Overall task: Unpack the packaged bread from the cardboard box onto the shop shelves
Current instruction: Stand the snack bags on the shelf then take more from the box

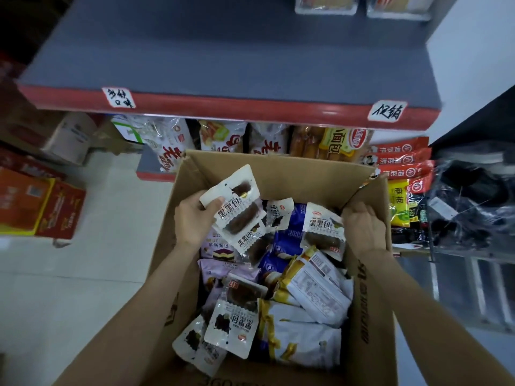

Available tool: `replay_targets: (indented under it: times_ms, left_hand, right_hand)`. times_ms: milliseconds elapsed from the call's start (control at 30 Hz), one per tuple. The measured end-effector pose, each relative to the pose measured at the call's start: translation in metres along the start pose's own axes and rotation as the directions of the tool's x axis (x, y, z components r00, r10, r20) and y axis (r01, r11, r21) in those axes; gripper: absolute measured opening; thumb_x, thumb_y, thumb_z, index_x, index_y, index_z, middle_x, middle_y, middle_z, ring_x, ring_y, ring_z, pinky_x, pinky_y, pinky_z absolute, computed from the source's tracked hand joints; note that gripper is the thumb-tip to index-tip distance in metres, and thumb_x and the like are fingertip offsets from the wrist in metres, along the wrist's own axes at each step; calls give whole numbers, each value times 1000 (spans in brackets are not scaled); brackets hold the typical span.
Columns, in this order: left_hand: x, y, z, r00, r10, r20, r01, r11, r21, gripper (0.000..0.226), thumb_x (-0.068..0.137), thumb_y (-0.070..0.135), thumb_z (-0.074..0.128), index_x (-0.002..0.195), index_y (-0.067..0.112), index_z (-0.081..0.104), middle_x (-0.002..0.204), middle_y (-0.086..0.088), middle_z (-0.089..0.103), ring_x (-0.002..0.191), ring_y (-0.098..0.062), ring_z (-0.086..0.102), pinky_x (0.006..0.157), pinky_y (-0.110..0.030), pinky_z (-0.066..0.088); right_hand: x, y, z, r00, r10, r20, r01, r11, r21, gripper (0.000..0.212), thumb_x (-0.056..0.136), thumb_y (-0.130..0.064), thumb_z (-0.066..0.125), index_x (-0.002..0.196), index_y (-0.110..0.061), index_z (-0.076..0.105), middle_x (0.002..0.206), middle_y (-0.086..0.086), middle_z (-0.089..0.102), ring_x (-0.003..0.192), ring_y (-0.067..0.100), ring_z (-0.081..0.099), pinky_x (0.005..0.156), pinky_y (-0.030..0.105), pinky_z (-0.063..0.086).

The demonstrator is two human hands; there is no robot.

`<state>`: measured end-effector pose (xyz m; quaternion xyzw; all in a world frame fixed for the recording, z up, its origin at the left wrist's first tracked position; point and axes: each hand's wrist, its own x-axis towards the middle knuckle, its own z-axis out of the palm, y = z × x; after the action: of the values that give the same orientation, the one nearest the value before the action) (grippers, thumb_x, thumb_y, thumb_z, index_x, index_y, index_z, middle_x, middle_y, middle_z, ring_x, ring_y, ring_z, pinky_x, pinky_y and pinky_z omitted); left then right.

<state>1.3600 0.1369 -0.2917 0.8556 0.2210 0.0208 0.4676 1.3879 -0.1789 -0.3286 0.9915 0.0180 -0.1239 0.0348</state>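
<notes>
Far left, floor level: orange and red cartons (41, 207) stacked on pale floor tiles (111, 218); behind them a white carton (71, 137), blurred.

Upper shelf (223, 51): grey deck with a red front edge, spanning most of the view. Two handwritten white labels on the edge, one left (118, 97), one right (386, 110). Two clear-packed items (362, 4) at the back right of the deck, cut off by the frame.

Lower shelf (152, 165): row of bagged bread (223, 137) standing beneath the red edge, with red sachets (404, 160) at its right end.

Cardboard box (278, 174): open, flaps up, in front of the lower shelf and below the camera. Contents: white packets of dark bread, purple packets (220, 270), blue packets (287, 238), white-and-gold packets (306, 324), lying loose and overlapping.

Left hand (195, 218): over the box's left side, fingers curled round the corner of a bunch of white dark-bread packets (237, 210), lifted above the rest of the contents.

Right hand (362, 227): at the box's right inner wall, fingers turned down behind a single white dark-bread packet (324, 232) standing upright; whether it grips the packet or only touches it cannot be told.

Far right: green and yellow packets (400, 204) beside the box, then a wire rack of dark plastic-wrapped goods (473, 196).
</notes>
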Motion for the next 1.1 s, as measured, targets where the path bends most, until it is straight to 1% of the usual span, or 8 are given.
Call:
replay_targets:
  times_ms: [233, 333, 400, 467, 633, 800, 967, 1100]
  left_hand:
    - [-7, 84, -21, 972, 227, 55, -228, 973, 18, 26, 87, 30, 67, 107, 15, 68, 88, 6, 71, 74, -12, 67, 65, -27, 55]
    - [-5, 132, -34, 957, 286, 44, -288, 957, 32, 30, 85, 35, 67, 105, 13, 69, 78, 7, 68, 63, -13, 64, 60, -27, 54]
    - [-6, 162, -42, 950, 310, 28, -309, 950, -35, 26, 86, 33, 67, 104, 15, 69, 84, 14, 66, 68, 3, 62, 64, -16, 52]
    - [-3, 190, -47, 939, 344, 23, -340, 935, -105, 21, 87, 30, 66, 103, 16, 68, 89, 15, 67, 76, 7, 61, 66, -11, 47]
    - [23, 260, -54, 898, 440, 9, -437, 892, -115, 31, 88, 37, 63, 88, 6, 65, 72, -1, 68, 58, -12, 57, 57, -32, 45]
    - [70, 321, -28, 906, 417, -78, -424, 879, -218, 23, 82, 38, 66, 83, 16, 70, 70, -3, 70, 72, -29, 67, 71, -41, 55]
    - [119, 348, 19, 941, 328, -87, -339, 915, -218, 28, 90, 34, 61, 92, 6, 66, 86, -11, 71, 81, -29, 66, 73, -39, 52]
    - [148, 348, 60, 961, 268, 63, -249, 945, -213, 25, 96, 31, 49, 106, 12, 63, 104, -8, 69, 94, -27, 65, 80, -38, 50]
  right_hand:
    - [-54, 6, -91, 946, -71, -317, 160, 950, 267, 10, 81, 3, 62, 88, -1, 57, 102, 17, 57, 77, 38, 60, 46, 37, 48]
    - [-71, 16, -149, 935, 73, -347, 151, 803, 576, 10, 96, -9, 46, 100, -4, 54, 77, 11, 60, 60, 30, 59, 46, 33, 46]
    - [-76, 23, -188, 939, 136, -317, 136, 698, 703, 10, 98, -16, 43, 101, -10, 51, 66, 4, 58, 50, 20, 61, 43, 26, 46]
    - [-74, 26, -220, 920, 169, -355, 153, 676, 720, 10, 98, -20, 43, 101, -15, 51, 61, 2, 56, 49, 20, 63, 46, 28, 49]
    - [-63, 33, -289, 869, 264, -417, 202, 581, 788, 16, 99, -25, 41, 103, -12, 50, 60, -3, 52, 56, 15, 66, 37, 13, 33]
    - [0, 48, -319, 733, 333, -593, 211, 718, 664, 17, 100, -24, 38, 104, -12, 50, 69, 14, 65, 68, 34, 67, 54, 42, 50]
    - [73, 57, -321, 731, 427, -532, 103, 702, 705, 20, 101, -22, 34, 108, -10, 49, 84, 19, 65, 75, 39, 65, 63, 51, 50]
    - [116, 49, -318, 748, 494, -443, 38, 634, 772, 22, 100, -15, 34, 114, -5, 48, 102, 23, 65, 88, 41, 60, 73, 44, 49]
